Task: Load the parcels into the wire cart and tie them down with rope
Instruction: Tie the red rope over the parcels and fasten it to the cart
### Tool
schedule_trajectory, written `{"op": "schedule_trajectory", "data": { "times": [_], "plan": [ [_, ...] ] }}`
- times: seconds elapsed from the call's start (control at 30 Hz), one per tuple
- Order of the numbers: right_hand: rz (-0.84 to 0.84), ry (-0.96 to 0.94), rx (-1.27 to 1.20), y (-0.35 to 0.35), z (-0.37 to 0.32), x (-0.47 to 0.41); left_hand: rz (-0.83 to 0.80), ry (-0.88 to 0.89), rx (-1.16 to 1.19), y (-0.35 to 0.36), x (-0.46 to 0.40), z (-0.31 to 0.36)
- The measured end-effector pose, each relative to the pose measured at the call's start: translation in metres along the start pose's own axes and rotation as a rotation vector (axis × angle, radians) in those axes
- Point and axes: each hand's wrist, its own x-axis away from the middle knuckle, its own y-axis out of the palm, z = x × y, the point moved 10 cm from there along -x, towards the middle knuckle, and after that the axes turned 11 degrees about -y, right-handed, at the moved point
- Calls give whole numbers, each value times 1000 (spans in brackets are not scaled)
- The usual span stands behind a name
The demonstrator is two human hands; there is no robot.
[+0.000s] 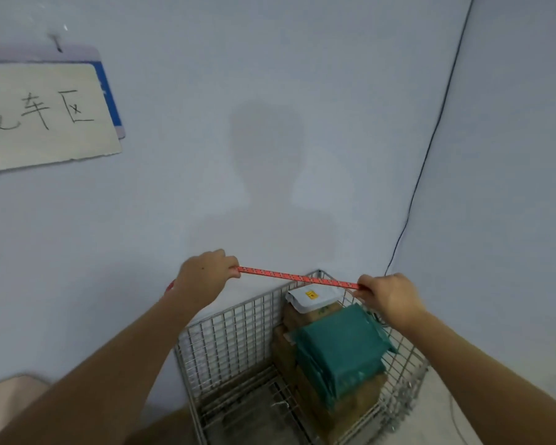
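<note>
both forearms reach up from the bottom edge toward the wall. left hand (206, 274) has its fingers curled round one end of the red patterned rope (297, 278), and right hand (389, 295) grips the other end the same way, so the rope runs taut between them, held in the air above the far rim of the wire cart (225, 335). inside the cart, against its right wall, parcels are stacked: a green bag (341, 345) on top of brown boxes (363, 403), with a white packet (315, 298) at the far corner. a handwritten paper sign (42, 117) hangs on the wall at upper left, and a thin black cable (430, 149) runs down the room corner.
</note>
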Motion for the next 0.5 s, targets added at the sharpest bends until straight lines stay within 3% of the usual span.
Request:
{"op": "schedule_trajectory", "data": {
  "times": [0.17,0.37,0.5],
  "plan": [
    [23,117,-10,-30,54,48,-94,-52,79,-9,-11,40],
    [153,127,40,-47,82,93,-65,-52,148,-18,-18,78],
    [137,177,-242,-43,95,108,-61,-113,243,-21,-13,88]
  ]
}}
